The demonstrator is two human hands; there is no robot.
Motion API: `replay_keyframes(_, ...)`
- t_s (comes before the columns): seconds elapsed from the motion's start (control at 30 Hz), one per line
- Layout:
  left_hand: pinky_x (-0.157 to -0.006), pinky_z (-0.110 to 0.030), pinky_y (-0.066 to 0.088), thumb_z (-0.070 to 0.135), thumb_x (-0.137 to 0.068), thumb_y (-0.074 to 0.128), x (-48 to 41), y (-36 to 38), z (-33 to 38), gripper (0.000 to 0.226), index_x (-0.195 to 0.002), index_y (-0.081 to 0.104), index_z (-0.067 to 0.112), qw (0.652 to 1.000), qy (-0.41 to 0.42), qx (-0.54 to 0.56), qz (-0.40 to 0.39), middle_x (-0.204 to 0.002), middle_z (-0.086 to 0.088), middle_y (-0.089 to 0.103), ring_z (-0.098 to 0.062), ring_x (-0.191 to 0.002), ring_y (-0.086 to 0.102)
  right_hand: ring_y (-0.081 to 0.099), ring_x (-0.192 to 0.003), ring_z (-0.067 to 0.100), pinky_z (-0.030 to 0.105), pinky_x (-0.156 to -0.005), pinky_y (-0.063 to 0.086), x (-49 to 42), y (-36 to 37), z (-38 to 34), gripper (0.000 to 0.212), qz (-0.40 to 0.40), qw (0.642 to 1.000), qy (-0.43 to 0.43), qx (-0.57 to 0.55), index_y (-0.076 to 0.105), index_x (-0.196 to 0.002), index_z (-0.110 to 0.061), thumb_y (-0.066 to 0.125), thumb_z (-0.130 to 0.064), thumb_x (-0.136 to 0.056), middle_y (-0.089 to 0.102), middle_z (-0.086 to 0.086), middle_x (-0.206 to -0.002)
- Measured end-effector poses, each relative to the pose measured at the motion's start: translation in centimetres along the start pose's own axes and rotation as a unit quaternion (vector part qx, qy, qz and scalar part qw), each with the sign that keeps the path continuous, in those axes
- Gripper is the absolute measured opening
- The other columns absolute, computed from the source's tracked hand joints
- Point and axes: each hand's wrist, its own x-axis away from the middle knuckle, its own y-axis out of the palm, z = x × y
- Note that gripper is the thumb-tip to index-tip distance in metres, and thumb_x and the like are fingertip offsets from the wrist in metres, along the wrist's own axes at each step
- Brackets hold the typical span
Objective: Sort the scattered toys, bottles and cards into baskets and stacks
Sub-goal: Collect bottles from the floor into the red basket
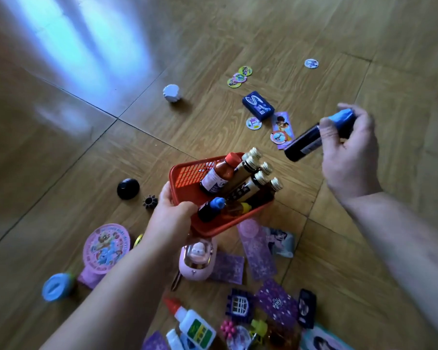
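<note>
My left hand point(173, 214) grips the near rim of a red mesh basket point(187, 174) and holds it tilted above the floor. Several bottles lie in it: gold-capped brown ones point(253, 183), a red-capped one point(219, 176) and a small dark one with a blue cap point(211, 208). To the right and a little higher, my right hand point(348, 145) holds a dark bottle with a blue cap point(314, 136), its base pointing toward the basket.
Round discs point(239, 77), a blue box point(258, 105) and a white cap point(171, 92) lie on the wooden floor beyond. Near me are purple cards point(257, 251), a pink toy car point(196, 260), a glue bottle point(195, 324), a pink round toy point(106, 245) and a black knob point(128, 188).
</note>
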Motion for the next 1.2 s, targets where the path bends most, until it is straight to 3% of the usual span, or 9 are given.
replay_keyframes(0.13, -0.045, -0.037, 0.056, -0.005, -0.088, 0.043, 1.0, -0.6, 0.9, 0.043, -0.112, 0.053, 0.029, 0.999, -0.009, 0.035, -0.006, -0.107, -0.018, 0.066, -0.03, -0.07, 0.068, 0.058, -0.079, -0.005, 0.012, -0.079, 0.046, 2.9, 3.3, -4.9, 0.031, -0.192, 0.979, 0.045, -0.044, 0.056, -0.113, -0.015, 0.069, -0.027, -0.088, 0.063, -0.004, -0.099)
replay_keyframes(0.23, -0.047, -0.04, 0.057, -0.002, -0.09, 0.044, 2.0, -1.9, 1.3, 0.038, -0.113, 0.052, 0.027, 0.999, -0.012, 0.036, -0.005, -0.103, -0.017, 0.066, -0.026, -0.062, 0.068, 0.06, -0.088, 0.008, 0.017, -0.08, 0.042, 5.1, 5.5, -6.1, 0.033, -0.281, 0.959, 0.018, 0.037, 0.059, -0.111, -0.017, 0.073, -0.029, -0.083, 0.063, -0.001, -0.102)
replay_keyframes(0.37, -0.059, -0.046, 0.058, 0.001, -0.09, 0.046, 2.8, -4.0, 1.7, 0.032, -0.112, 0.054, 0.024, 1.0, -0.017, 0.023, 0.0, -0.087, -0.014, 0.068, -0.022, -0.052, 0.066, 0.051, -0.115, 0.029, 0.031, -0.102, 0.034, 5.8, 6.4, -7.0, 0.05, -0.299, 0.939, -0.099, 0.138, 0.058, -0.124, -0.012, 0.073, -0.035, -0.082, 0.053, 0.011, -0.122)
replay_keyframes(0.53, -0.068, -0.051, 0.057, 0.001, -0.088, 0.045, 3.2, -7.0, 3.2, 0.033, -0.113, 0.054, 0.02, 1.0, -0.019, -0.003, 0.006, -0.086, -0.014, 0.067, -0.025, -0.053, 0.064, 0.054, -0.106, 0.035, 0.033, -0.098, 0.035, 5.7, 6.8, -10.6, 0.037, -0.214, 0.952, -0.183, 0.118, 0.06, -0.114, -0.006, 0.063, -0.031, -0.085, 0.053, 0.017, -0.111)
replay_keyframes(0.73, -0.058, -0.043, 0.057, 0.002, -0.09, 0.043, 1.7, -11.6, 5.7, 0.034, -0.121, 0.049, 0.016, 0.999, -0.013, -0.035, 0.009, -0.079, -0.012, 0.061, -0.022, -0.044, 0.062, 0.055, -0.101, 0.026, 0.033, -0.085, 0.04, 8.5, 6.2, -13.0, 0.016, -0.417, 0.875, -0.165, 0.183, 0.06, -0.102, -0.016, 0.057, -0.028, -0.093, 0.056, 0.005, -0.107)
replay_keyframes(0.9, -0.07, -0.05, 0.058, 0.003, -0.092, 0.044, -1.3, -13.7, 7.1, 0.036, -0.125, 0.048, 0.017, 0.999, 0.013, -0.042, -0.013, -0.082, -0.01, 0.065, -0.026, -0.056, 0.067, 0.058, -0.105, 0.024, 0.033, -0.086, 0.045, 11.3, 5.4, -11.8, 0.018, -0.507, 0.805, -0.078, 0.3, 0.063, -0.103, -0.019, 0.056, -0.031, -0.092, 0.063, 0.004, -0.109)
replay_keyframes(1.03, -0.046, -0.042, 0.056, 0.0, -0.092, 0.042, -3.6, -13.9, 7.1, 0.033, -0.12, 0.051, 0.016, 0.998, 0.033, -0.035, -0.047, -0.083, -0.006, 0.062, -0.013, -0.041, 0.064, 0.059, -0.104, 0.024, 0.032, -0.08, 0.046, 15.7, 5.8, -10.6, 0.017, -0.471, 0.822, 0.051, 0.317, 0.063, -0.1, -0.022, 0.058, -0.036, -0.091, 0.065, 0.003, -0.107)
replay_keyframes(1.13, -0.046, -0.04, 0.056, 0.001, -0.092, 0.043, -4.9, -14.1, 6.2, 0.03, -0.115, 0.051, 0.018, 0.997, 0.027, -0.04, -0.064, -0.083, -0.004, 0.063, -0.012, -0.041, 0.064, 0.06, -0.107, 0.023, 0.032, -0.082, 0.047, 20.9, 6.8, -10.2, 0.027, -0.465, 0.823, 0.109, 0.307, 0.062, -0.103, -0.023, 0.063, -0.045, -0.087, 0.066, 0.002, -0.109)
replay_keyframes(1.2, -0.049, -0.041, 0.058, 0.002, -0.092, 0.044, -5.3, -14.4, 5.4, 0.032, -0.118, 0.052, 0.018, 0.995, 0.02, -0.043, -0.084, -0.085, -0.005, 0.065, -0.014, -0.046, 0.067, 0.056, -0.113, 0.024, 0.035, -0.088, 0.047, 24.2, 7.2, -10.0, 0.037, -0.502, 0.792, 0.111, 0.329, 0.058, -0.11, -0.021, 0.065, -0.045, -0.084, 0.061, 0.003, -0.115)
